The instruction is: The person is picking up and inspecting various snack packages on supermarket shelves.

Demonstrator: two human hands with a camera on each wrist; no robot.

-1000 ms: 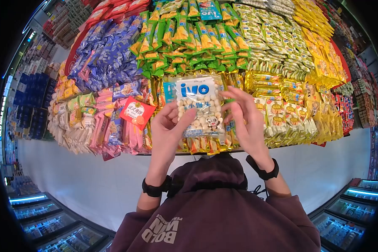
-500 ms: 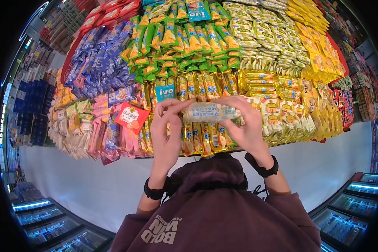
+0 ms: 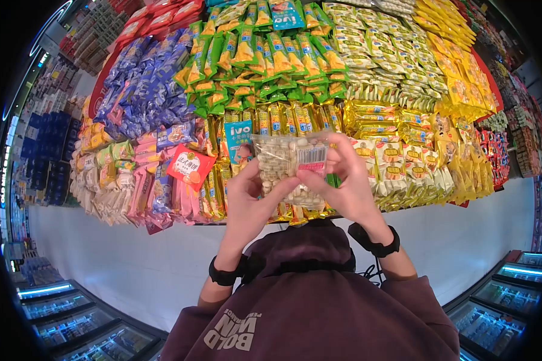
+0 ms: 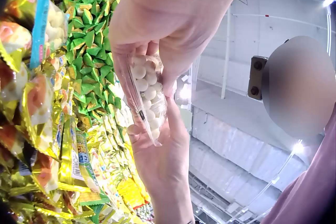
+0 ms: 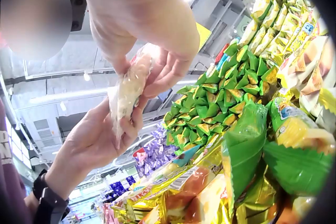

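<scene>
Both hands hold up a clear plastic snack bag (image 3: 276,159) of small round cream-coloured biscuits, its back and a white-and-pink barcode label (image 3: 311,159) towards the head camera. The left hand (image 3: 247,201) grips the lower left side, thumb across the near face. At the right side, the right hand (image 3: 350,183) pinches the bag beside the label, thumb in front and fingers behind. In the left wrist view the bag (image 4: 149,90) appears nearly edge-on between the two hands. The right wrist view shows the bag (image 5: 127,98) tilted, fingers of both hands around it.
Beneath the hands lies a display of gold-wrapped snacks (image 3: 292,117), with a teal ivo packet (image 3: 239,138) just left of the bag. Green packets (image 3: 259,54) are piled behind, purple ones (image 3: 147,78) to the left. A red packet (image 3: 190,167) lies near the left hand.
The bag has turned over from its ivo-printed front, through edge-on, to its barcode side. The right hand was loosely spread beside the bag and now pinches it; the left thumb again lies across it.
</scene>
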